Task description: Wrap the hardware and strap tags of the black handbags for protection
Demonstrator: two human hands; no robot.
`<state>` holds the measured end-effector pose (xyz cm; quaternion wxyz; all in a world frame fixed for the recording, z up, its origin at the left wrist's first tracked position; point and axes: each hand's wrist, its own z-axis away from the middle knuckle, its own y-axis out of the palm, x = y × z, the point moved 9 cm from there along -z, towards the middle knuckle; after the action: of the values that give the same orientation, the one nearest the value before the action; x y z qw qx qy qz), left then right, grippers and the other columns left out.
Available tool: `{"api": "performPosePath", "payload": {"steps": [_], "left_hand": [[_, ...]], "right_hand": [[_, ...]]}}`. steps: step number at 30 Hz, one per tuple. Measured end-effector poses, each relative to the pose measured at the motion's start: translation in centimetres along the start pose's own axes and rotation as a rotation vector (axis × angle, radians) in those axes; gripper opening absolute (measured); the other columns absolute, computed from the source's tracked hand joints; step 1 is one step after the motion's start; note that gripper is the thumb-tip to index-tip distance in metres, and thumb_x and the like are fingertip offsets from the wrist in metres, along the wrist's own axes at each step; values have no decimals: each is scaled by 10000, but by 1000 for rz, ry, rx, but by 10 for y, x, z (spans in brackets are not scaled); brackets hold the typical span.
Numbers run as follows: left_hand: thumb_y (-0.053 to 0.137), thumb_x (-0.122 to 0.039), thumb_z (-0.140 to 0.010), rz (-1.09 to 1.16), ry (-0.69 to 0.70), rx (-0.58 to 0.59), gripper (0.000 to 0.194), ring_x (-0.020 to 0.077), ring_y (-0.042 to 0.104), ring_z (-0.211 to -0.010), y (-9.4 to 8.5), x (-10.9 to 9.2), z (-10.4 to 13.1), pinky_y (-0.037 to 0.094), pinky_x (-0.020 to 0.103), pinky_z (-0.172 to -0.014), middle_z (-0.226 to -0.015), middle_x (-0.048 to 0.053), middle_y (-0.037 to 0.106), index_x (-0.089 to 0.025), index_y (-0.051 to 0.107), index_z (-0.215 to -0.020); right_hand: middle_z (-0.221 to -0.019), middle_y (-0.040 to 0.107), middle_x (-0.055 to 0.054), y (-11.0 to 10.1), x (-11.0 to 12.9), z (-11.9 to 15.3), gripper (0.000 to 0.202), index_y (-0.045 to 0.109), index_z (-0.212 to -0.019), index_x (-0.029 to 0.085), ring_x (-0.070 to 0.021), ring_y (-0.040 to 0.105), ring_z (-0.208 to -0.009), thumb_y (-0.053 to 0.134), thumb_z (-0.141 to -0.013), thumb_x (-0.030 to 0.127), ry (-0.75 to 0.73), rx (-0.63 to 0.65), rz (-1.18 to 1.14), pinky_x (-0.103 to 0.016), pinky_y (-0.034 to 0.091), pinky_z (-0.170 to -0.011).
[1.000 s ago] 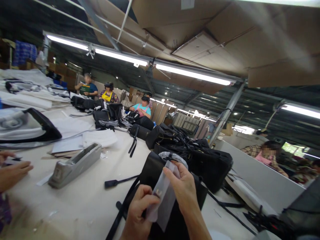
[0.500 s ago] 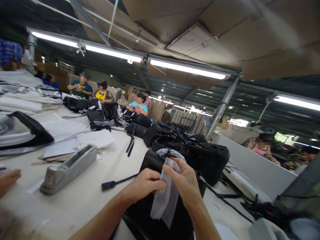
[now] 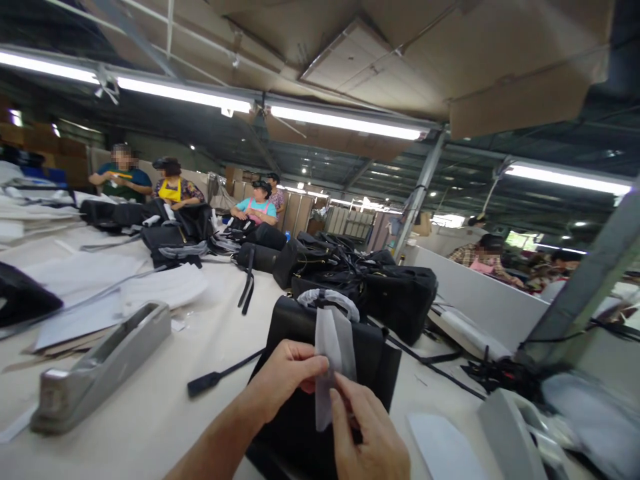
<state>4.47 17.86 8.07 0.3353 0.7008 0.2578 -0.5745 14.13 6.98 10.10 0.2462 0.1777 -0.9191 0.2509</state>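
Observation:
In front of me stands a black handbag (image 3: 295, 327), its handle (image 3: 327, 298) wrapped in pale film. A folded strip of translucent white sheet (image 3: 336, 337) is held upright against the bag's front. My left hand (image 3: 287, 373) pinches the strip's left edge between thumb and fingers. Lower down, my right hand (image 3: 367, 423) has its thumb and forefinger closed at the strip's right edge. Its other fingers are partly hidden. A black strap with a tab end (image 3: 204, 383) lies on the table left of the bag.
Grey tape dispensers stand at left (image 3: 105, 367) and lower right (image 3: 515, 427). Black bags (image 3: 360, 280) are piled behind the handbag. White paper sheets (image 3: 165, 287) lie at left, and a white card (image 3: 443, 443) at right. Several co-workers (image 3: 257, 203) sit farther back.
My right hand has moved from the strip's top down to its lower right edge. My left hand still pinches the strip. The view has shifted right.

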Motion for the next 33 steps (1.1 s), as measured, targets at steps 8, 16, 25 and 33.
{"api": "performPosePath", "payload": {"steps": [8, 16, 25, 33], "left_hand": [[696, -399, -738, 14, -11, 29, 281, 180, 594, -735, 2, -1, 2, 467, 297, -740, -681, 31, 639, -124, 712, -679], [704, -388, -704, 17, -2, -1, 277, 139, 532, -642, -2, 1, -3, 435, 265, -693, -604, -5, 573, -124, 687, -622], [691, -395, -748, 32, 22, 47, 290, 192, 614, -747, 5, 1, -1, 480, 321, -782, -694, 41, 663, -110, 735, -721], [688, -389, -751, -1, 57, -22, 274, 129, 525, -633, 3, 0, -2, 423, 237, -637, -668, 15, 598, -116, 707, -738]], "right_hand": [[-961, 752, -75, 13, -7, -9, 379, 740, -958, 242, -281, 693, -893, 512, -841, 520, 178, 67, -11, -362, 513, -786], [-884, 719, -64, 37, -25, -10, 362, 687, -908, 230, -266, 669, -823, 647, -711, 531, 485, 289, -283, -334, 534, -728], [-991, 721, -51, 32, -19, -15, 306, 700, -956, 259, -263, 658, -926, 570, -793, 482, 390, 311, -260, -332, 497, -830], [-963, 743, -73, 48, -24, 0, 370, 647, -1044, 208, -240, 678, -887, 588, -805, 484, 531, 383, -619, -322, 530, -805]]}}
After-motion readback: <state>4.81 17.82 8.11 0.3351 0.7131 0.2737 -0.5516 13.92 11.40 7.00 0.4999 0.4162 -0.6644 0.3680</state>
